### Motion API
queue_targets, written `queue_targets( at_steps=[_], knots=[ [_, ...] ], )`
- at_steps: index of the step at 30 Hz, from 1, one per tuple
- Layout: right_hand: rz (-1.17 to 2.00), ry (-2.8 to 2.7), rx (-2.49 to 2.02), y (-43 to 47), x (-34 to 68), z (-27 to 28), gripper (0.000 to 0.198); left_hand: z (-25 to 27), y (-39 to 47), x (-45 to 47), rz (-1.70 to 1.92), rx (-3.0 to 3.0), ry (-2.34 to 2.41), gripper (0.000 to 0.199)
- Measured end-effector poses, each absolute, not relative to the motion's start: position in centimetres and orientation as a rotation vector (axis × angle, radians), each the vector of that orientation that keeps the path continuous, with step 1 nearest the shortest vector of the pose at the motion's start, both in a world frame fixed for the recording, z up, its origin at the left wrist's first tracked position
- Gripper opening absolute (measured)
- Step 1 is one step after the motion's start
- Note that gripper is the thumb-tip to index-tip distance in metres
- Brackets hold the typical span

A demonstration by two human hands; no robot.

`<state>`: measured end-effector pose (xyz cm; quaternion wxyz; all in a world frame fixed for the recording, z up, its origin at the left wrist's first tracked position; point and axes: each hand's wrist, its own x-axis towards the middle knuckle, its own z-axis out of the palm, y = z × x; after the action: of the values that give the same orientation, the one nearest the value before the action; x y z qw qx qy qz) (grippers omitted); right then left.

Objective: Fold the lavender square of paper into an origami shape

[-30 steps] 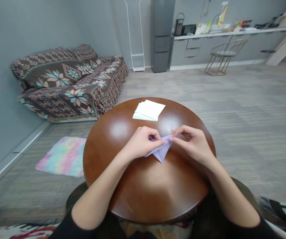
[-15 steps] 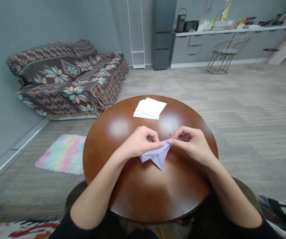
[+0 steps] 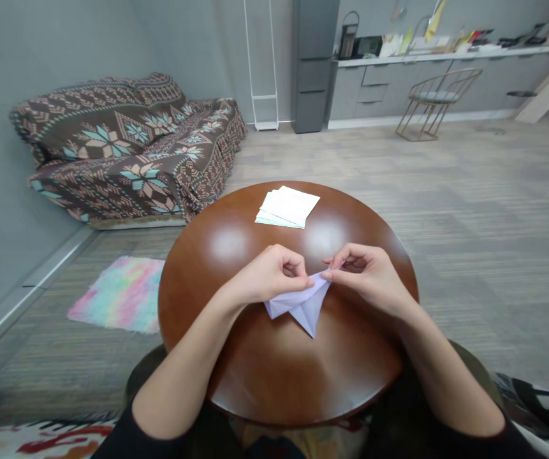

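A folded sheet of light purple paper point(image 3: 305, 310) is held just over the round brown table point(image 3: 255, 376), one pointed flap hanging toward me. My left hand point(image 3: 278, 274) pinches its upper edge near the middle, thumb on top and fingers curled behind. At the paper's right end, my right hand point(image 3: 363, 271) grips the edge between thumb and fingertips. Parts of the paper's far side are hidden by both hands.
Several sheets of pale paper point(image 3: 287, 207) lie in a loose stack at the table's far side. Beyond are a covered sofa point(image 3: 131, 150), a pastel fluffy rug point(image 3: 118, 294), a gold-framed chair point(image 3: 434, 99) and a kitchen counter point(image 3: 412, 58).
The paper's hanging flap has swung slightly down toward me and shows a little longer. Both hands keep their pinch and have barely shifted.
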<state>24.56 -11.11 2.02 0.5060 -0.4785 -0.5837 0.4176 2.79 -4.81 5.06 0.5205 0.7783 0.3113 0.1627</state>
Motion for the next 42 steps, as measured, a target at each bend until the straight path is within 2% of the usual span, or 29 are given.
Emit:
queue_targets(
  at_steps=[7,11,16,22,33,42],
  knots=[
    [1.018,-1.381,-1.162,-11.1,24.5,2.0,0.031,5.0,-4.8,2.8,0.394,1.857,0.723,0.03],
    [1.019,-1.339,-1.132,-11.0,24.3,1.7,0.032,5.0,-5.0,2.9,0.423,1.759,0.71,0.023],
    [1.114,-1.131,-1.061,-10.7,23.8,1.1,0.042,5.2,-5.3,3.1,0.439,1.685,0.728,0.03],
    [1.291,-1.093,-0.954,-10.6,23.5,0.7,0.019,5.5,-5.5,3.4,0.518,1.655,0.746,0.019],
    [1.289,-1.061,-0.938,-10.5,23.9,-0.2,0.017,5.4,-5.5,3.4,0.485,1.616,0.778,0.018],
    [1.166,-1.126,-1.01,-10.5,24.1,-0.6,0.018,5.4,-5.5,3.1,0.42,1.624,0.761,0.019]
  ],
)
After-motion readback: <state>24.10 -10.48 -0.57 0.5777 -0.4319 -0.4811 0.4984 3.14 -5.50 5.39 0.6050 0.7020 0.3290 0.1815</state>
